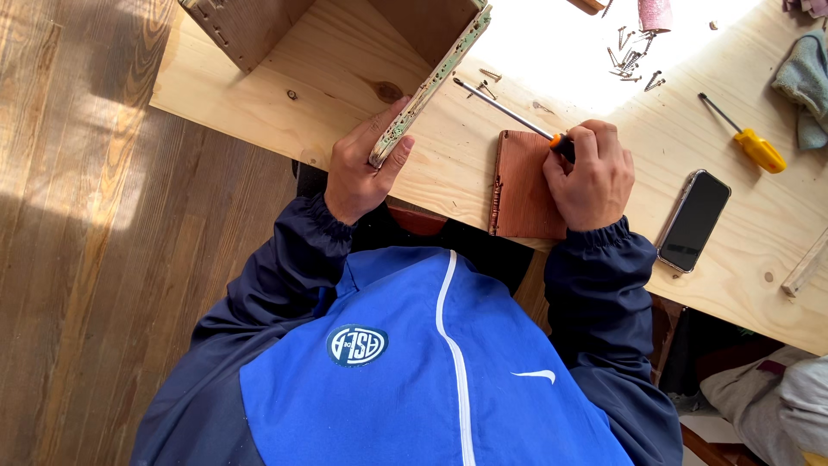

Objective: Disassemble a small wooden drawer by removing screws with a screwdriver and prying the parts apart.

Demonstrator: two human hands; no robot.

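My left hand (366, 164) grips the near end of a worn wooden board (431, 82), the side of an open wooden box (259, 26) standing on the pale wooden table (259, 95). My right hand (591, 173) is closed around the orange-and-black handle of a screwdriver (517, 114). Its metal shaft points up-left, with the tip close to the board's pale green edge. Beneath my right hand lies a small reddish-brown wooden panel (522, 185) at the table's near edge.
A second screwdriver with a yellow handle (752, 142) lies to the right, and a dark phone (694, 220) lies near the table edge. Loose screws (634, 65) are scattered at the back, two more screws (488, 82) beside the shaft. A grey-blue cloth (806, 82) sits far right. Plank floor (86, 259) lies left.
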